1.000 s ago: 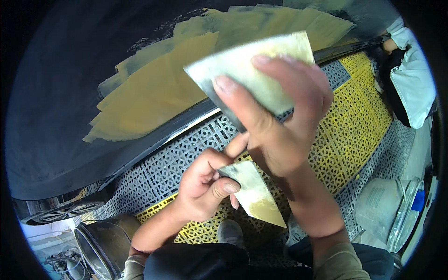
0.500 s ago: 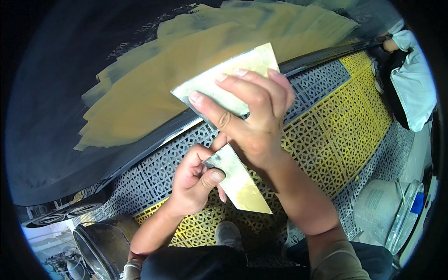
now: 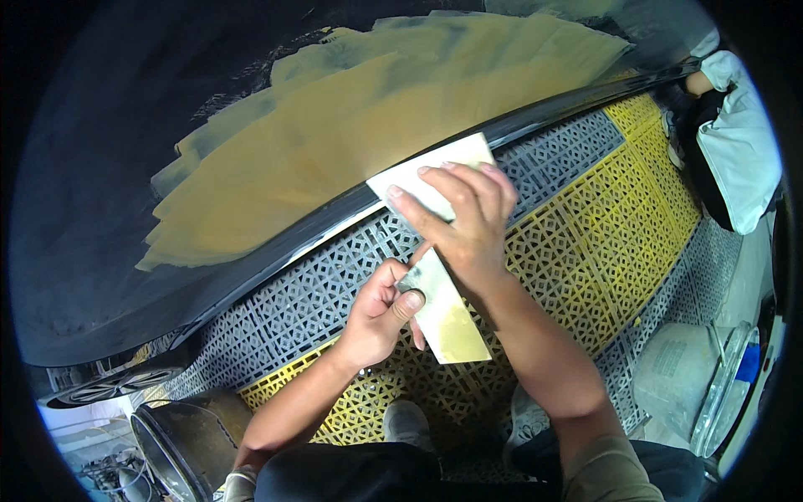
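Observation:
My right hand point(image 3: 460, 213) grips a wide, pale metal putty spreader point(image 3: 431, 161), fingers spread over its face, at the lower edge of a dark car panel point(image 3: 100, 192) with a broad, overlapping patch of tan filler point(image 3: 318, 142). Just below, my left hand point(image 3: 376, 314) holds a second, narrower spreader point(image 3: 452, 322) with its thumb on the face; yellowish paste is smeared toward that blade's lower end. The tips of the left fingers are partly hidden behind the blades and my right hand.
Perforated plastic floor tiles point(image 3: 602, 226), grey and yellow, lie beneath. A co-worker in white sleeves point(image 3: 736, 159) is at the right edge. A dark bucket point(image 3: 192, 443) stands lower left, a translucent bucket point(image 3: 677, 376) lower right, and a car wheel point(image 3: 117, 389) shows at left.
The wide spreader in my right hand has moved down to the panel's lower edge. My left hand's spreader has shifted slightly, lately up and to the right.

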Tool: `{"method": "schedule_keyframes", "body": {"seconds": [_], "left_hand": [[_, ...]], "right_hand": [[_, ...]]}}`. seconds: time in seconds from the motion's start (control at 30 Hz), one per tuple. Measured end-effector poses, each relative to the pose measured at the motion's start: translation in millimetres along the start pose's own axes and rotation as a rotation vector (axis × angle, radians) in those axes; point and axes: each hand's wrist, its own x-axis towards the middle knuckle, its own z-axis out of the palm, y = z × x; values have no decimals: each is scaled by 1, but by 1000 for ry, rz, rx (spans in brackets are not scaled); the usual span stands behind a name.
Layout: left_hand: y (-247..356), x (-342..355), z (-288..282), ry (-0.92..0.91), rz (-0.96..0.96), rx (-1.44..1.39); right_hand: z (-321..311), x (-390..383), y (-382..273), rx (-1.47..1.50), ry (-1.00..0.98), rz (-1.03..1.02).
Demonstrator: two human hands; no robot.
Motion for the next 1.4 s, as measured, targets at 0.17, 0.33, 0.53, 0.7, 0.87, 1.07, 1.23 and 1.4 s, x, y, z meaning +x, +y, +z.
{"method": "schedule_keyframes", "body": {"seconds": [0.17,0.33,0.53,0.7,0.87,1.07,1.23,1.4], "left_hand": [[16,-14,17,-26,130,98],[38,-35,15,370,365,157],[57,-53,-3,622,540,425],[64,-64,-9,678,590,522],[59,-71,-3,724,545,656],[55,-61,-13,833,597,784],[37,-64,-6,606,477,687],[3,-46,1,342,110,489]], "right_hand": [[-24,-11,-9,75,232,159],[-51,-36,-38,1488,358,1103],[-58,-54,-65,1193,-230,773],[-45,-63,-56,729,-170,517],[-48,-44,-66,390,-194,138],[-16,-90,-45,572,-414,70],[0,-123,-29,921,-1,1003],[-1,-125,14,1647,529,1822]]}}
